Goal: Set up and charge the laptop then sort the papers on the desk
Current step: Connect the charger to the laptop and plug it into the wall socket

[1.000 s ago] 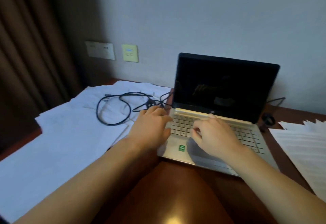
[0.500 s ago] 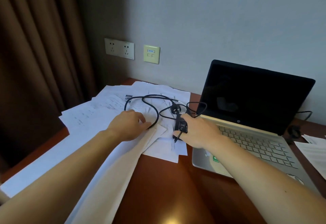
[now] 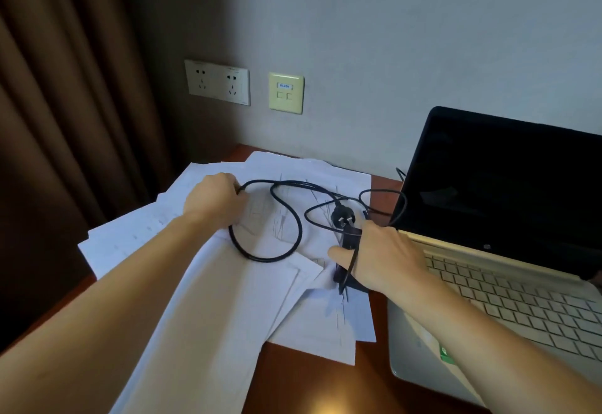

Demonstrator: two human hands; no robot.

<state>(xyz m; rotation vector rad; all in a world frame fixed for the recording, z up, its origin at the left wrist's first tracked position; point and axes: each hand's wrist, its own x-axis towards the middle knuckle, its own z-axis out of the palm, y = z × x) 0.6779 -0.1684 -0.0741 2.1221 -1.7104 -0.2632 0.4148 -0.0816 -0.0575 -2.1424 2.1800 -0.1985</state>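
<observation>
Left of the laptop [image 3: 498, 185], in the head view, the charger cable [image 3: 260, 259] loops over the papers [image 3: 234, 299]. The right hand [image 3: 384, 257], just beside the laptop, grips the cord below the plug [image 3: 342, 217], whose prongs face upward. The left hand [image 3: 213, 202], farther left, curls round the far loop. The wall socket [image 3: 217, 82] sits behind and well left of the laptop, so I judge the left hand the nearer to it.

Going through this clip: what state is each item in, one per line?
Laptop: lid open, screen dark.
Plug: unplugged, prongs showing.
Wall socket: both outlets empty.
Papers: spread, overlapping, unsorted.
Cable: looped loosely over the papers.
Left hand: grips the cable.
Right hand: holds the charger body.
</observation>
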